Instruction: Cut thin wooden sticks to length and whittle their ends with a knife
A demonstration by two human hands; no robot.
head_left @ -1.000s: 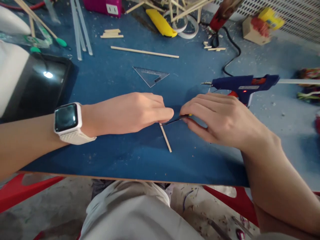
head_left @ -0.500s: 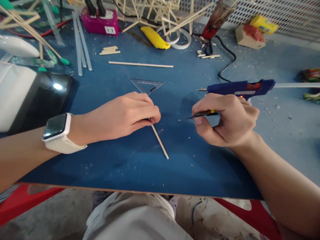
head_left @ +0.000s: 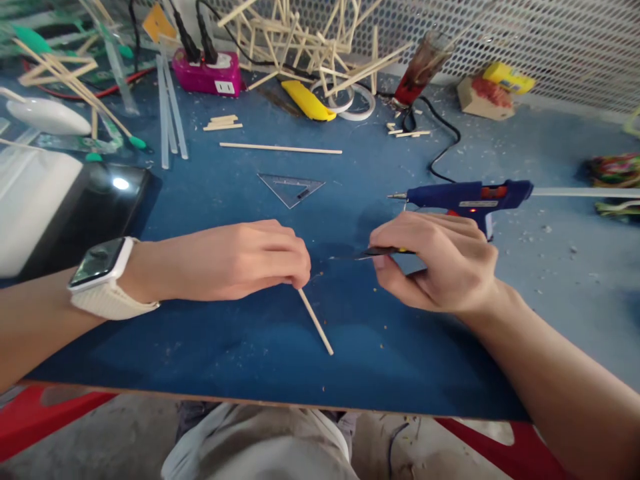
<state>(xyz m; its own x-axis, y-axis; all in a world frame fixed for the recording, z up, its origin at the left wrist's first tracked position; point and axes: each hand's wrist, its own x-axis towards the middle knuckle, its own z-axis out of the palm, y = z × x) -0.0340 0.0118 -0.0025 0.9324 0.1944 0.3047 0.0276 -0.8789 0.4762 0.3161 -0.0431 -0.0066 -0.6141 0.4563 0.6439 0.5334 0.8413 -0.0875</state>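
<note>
My left hand [head_left: 263, 260], with a watch [head_left: 99, 263] on its wrist, is closed around a thin wooden stick [head_left: 317, 323]. The stick's lower part slants out below the fingers toward the table's front edge; its upper end is hidden by the hand. In my right hand [head_left: 437, 267] a craft knife [head_left: 375, 253] is pinched between thumb and fingers, its blade pointing left. A small gap separates the blade tip from my left fingers. Beyond the left hand lies a clear triangle ruler [head_left: 291, 192]. Just past the right hand rests a blue glue gun [head_left: 470, 195], its red light on.
A longer stick [head_left: 280, 148] and short offcuts [head_left: 223, 123] lie farther back. Behind them are a purple power adapter [head_left: 207, 75], a yellow tool [head_left: 307, 100], tape rings [head_left: 361, 107] and a stick structure [head_left: 305, 47]. Glue sticks [head_left: 170, 110] lie at left, a red-filled glass [head_left: 417, 73] at back right.
The view has shifted slightly. My left hand has drawn the stick toward me, away from the triangle ruler. The knife in my right hand has come left, closer to my left fingers.
</note>
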